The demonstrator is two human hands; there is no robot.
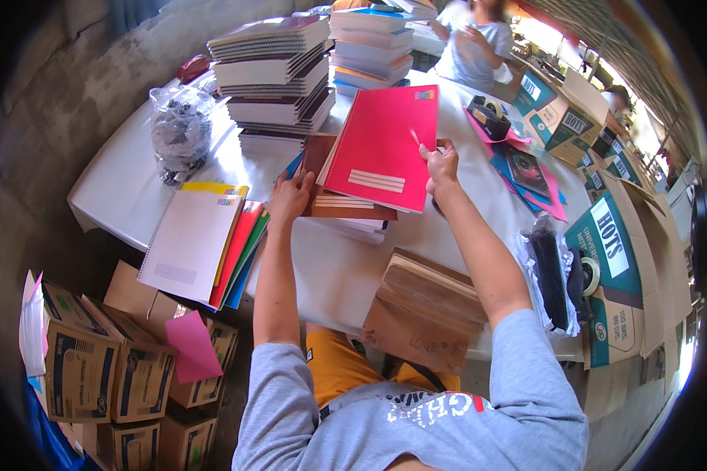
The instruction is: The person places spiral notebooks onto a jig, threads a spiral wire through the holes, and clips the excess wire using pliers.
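Observation:
A red spiral notebook (385,141) lies tilted over a brown notebook (342,206), which sits on a pile of white-paged books (361,229). My right hand (441,166) is closed on the red notebook's right edge; a thin pale shape shows by its fingertips, too small to name. My left hand (292,195) is closed on the brown notebook's left edge, its fingertips partly hidden. Left of it, a white spiral notebook (190,235) lies fanned over yellow, red (238,251), green and blue ones.
Tall stacks of spiral notebooks (271,78) and books (369,51) stand at the back. A plastic bag (181,129) is at left. A tape dispenser (489,118), open cartons (605,251) and a brown cardboard box (424,314) are at right and near. Another person (471,47) stands beyond.

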